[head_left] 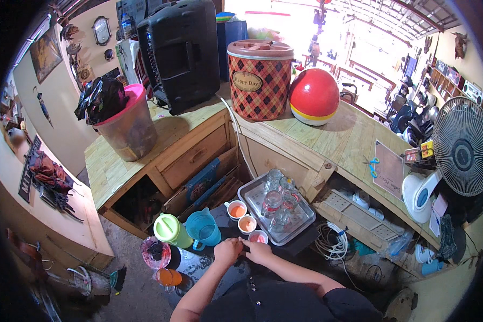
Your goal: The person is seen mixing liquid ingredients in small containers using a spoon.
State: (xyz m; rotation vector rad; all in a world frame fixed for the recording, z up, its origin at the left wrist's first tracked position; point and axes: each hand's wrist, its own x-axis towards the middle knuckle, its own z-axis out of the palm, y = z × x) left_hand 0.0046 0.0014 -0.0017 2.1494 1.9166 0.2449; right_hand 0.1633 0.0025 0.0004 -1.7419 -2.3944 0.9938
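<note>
My left hand [228,251] and my right hand [258,251] meet at the front of a low dark surface, fingers closed and nearly touching. Whatever lies between the fingertips is too small or hidden to make out. Just beyond them, a white cup with pink contents [258,238] is nearest my right hand. Two more cups, a white cup with pale orange contents [247,225] and a white mug with orange contents [235,210], line up behind it. Left of these stand a blue pitcher [203,228] and a lidded light-green pitcher [169,231].
A metal tray [305,220] holds several glass mugs [272,202]. Orange drinks [168,277] stand at lower left, near a pink-rimmed bag [155,253]. The wooden counter [354,140] carries a checkered cooler [261,80], a red ball-shaped container [315,95] and a fan [461,146]. Coiled cable [333,241] hangs right.
</note>
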